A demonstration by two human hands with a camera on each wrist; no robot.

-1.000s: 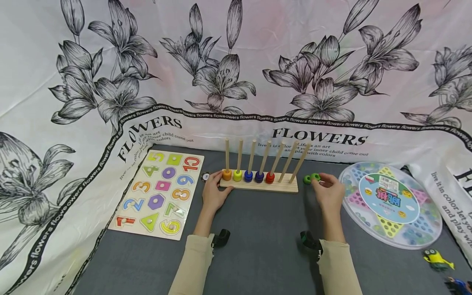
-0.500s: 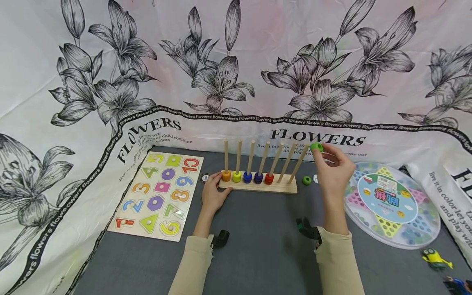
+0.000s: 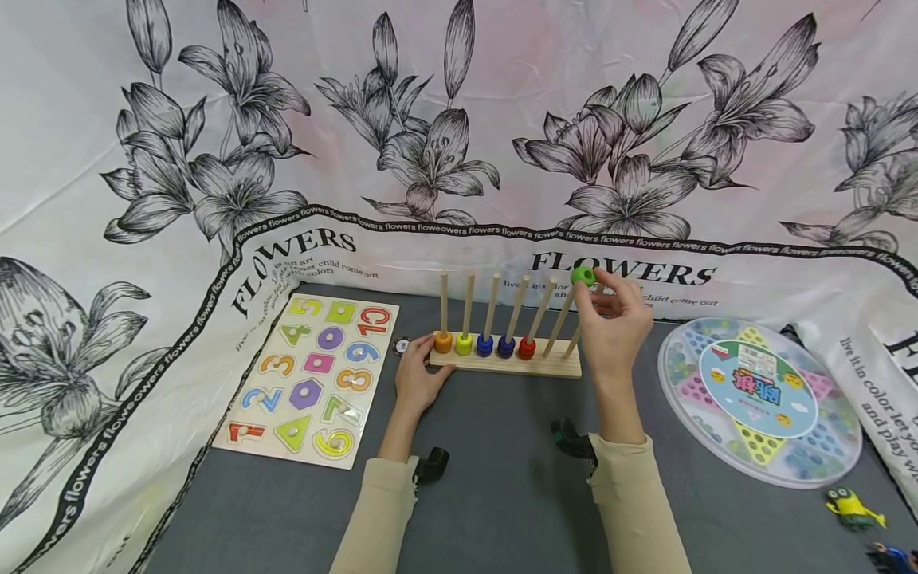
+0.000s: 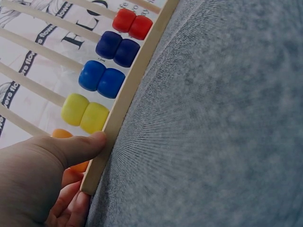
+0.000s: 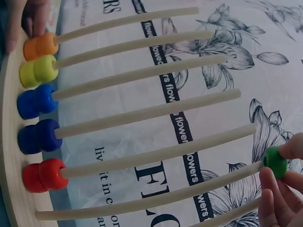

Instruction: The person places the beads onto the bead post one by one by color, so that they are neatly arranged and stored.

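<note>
A wooden peg stand (image 3: 502, 365) with upright pegs lies across the middle of the table. Two beads each of orange, yellow (image 4: 85, 113), blue (image 4: 102, 79), dark blue and red (image 5: 45, 175) sit low on its first several pegs; the two rightmost pegs are bare of beads. My left hand (image 3: 418, 379) grips the stand's left end, thumb along the front edge and fingers round the end. Up at the top of the sixth peg (image 5: 189, 194), my right hand (image 3: 613, 323) pinches a green bead (image 5: 274, 161) between thumb and fingers, its hole facing the peg tip.
Left of the stand lies a number-and-shape puzzle board (image 3: 304, 383). On the right is a round Chinese checkers box (image 3: 760, 402), with a small yellow toy figure (image 3: 853, 506) nearer the front. A flower-printed cloth (image 3: 459, 159) hangs right behind the stand.
My right hand has lifted one green bead off the table and carried it up and left to the sixth peg's tip. My left hand stays on the stand's end.
</note>
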